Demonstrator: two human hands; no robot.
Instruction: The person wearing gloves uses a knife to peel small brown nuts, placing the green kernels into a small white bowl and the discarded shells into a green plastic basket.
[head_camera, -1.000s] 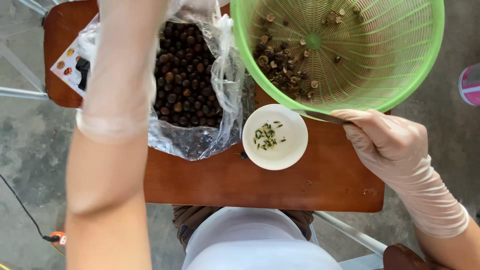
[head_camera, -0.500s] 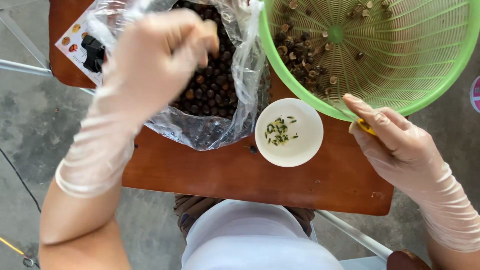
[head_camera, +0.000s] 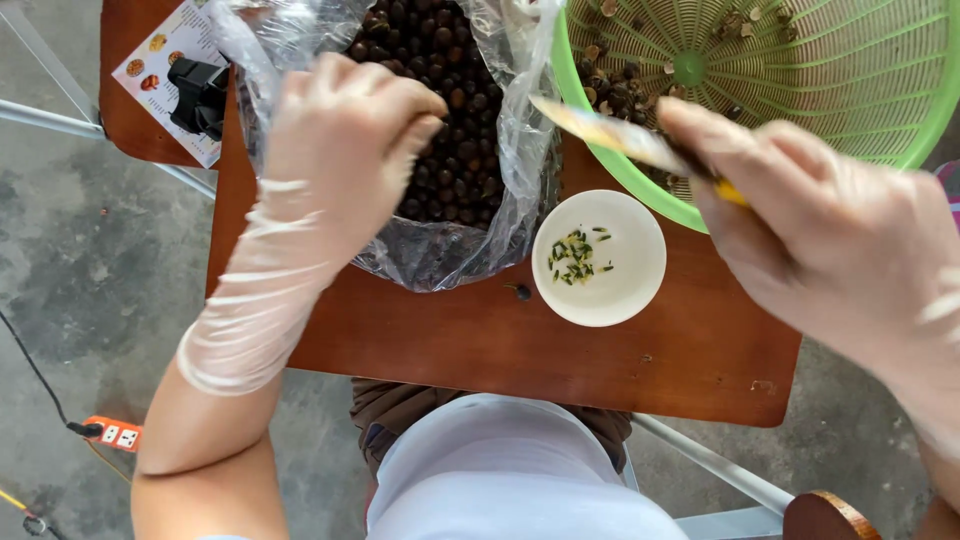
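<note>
My left hand, in a thin clear glove, hovers with curled fingers over a clear plastic bag full of dark brown seeds; a seed may be pinched in its fingertips, but I cannot tell. My right hand, also gloved, grips a small knife with a yellow handle, blade pointing left over the rim of a green plastic basket that holds seed husks. A small white bowl with a few green slivers sits between the hands on the wooden table.
One loose dark seed lies on the table beside the bowl. A printed card with a black object on it sits at the table's far left. An orange power strip lies on the concrete floor at left.
My left hand has pulled back from deep in the bag toward me. My right hand has lifted from the table edge and swung the knife left, over the basket's rim.
</note>
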